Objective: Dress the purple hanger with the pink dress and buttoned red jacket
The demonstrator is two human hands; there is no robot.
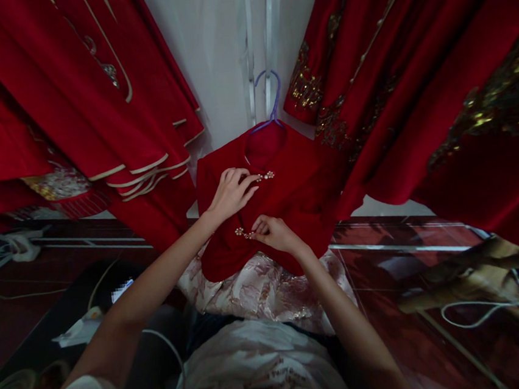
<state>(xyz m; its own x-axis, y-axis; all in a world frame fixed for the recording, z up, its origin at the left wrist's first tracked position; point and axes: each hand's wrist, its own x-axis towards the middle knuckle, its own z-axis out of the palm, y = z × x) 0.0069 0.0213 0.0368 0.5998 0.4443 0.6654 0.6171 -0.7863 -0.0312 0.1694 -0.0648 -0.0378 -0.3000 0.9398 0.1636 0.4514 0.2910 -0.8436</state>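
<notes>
hanging from a purple hanger (272, 98) straight ahead of you: a short red jacket (301, 199), front facing you, at the middle of the view. two beaded clasps on its front. the upper clasp (265, 175) sits just below the collar, the lower clasp (243, 233) near the hem on the left side.

your right hand (276, 233) has thumb and fingertips pinched together on the lower clasp. your left hand (232, 194) lies loose on the cloth, fingers spread, fingertips just beside the upper clasp; cannot tell if they touch it. hands near each other, not touching.

below the hem, pale patterned fabric (262, 292) bunches toward your lap.

more red garments with gold trim (95, 112) hang close on the left, and heavier gold-embroidered ones (413, 69) on the right. white wall (218, 51) behind the hanger. glossy dark floor (392, 328) lower right, with a white cable (480, 315) looped across it.
</notes>
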